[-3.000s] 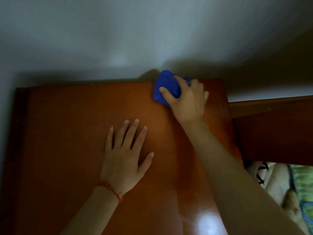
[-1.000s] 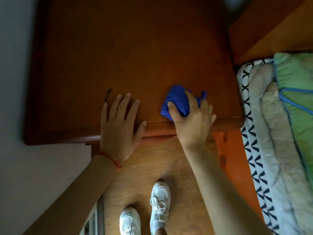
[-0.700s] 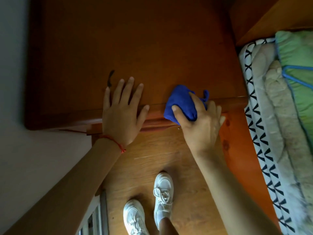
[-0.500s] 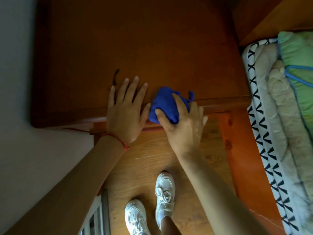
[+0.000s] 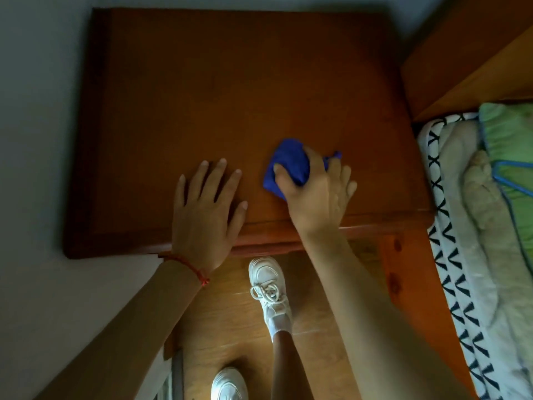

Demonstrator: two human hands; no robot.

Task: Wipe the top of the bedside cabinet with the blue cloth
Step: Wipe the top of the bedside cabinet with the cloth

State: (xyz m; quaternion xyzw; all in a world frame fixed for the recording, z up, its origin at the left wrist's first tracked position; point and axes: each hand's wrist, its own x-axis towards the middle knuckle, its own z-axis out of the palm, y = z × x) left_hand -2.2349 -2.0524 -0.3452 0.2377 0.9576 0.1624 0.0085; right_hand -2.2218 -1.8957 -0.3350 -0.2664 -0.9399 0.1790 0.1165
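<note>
The bedside cabinet [image 5: 230, 90] has a glossy reddish-brown wooden top that fills the upper middle of the head view. A bunched blue cloth [image 5: 290, 166] lies on the top a little way in from the front edge, right of centre. My right hand [image 5: 315, 194] presses down on the cloth and grips it, thumb on its left side. My left hand [image 5: 206, 209] rests flat on the top beside it, fingers spread, holding nothing, a red string at the wrist.
A grey wall borders the cabinet on the left and behind. To the right stands a wooden bed frame [image 5: 467, 62] with patterned and green bedding [image 5: 490, 215]. Below the front edge are a wooden floor [image 5: 230, 321] and my white shoes [image 5: 269, 287].
My right hand has pushed the cloth from the front edge back onto the top and slightly right. The left hand stays flat beside it. The view has risen to show the whole top.
</note>
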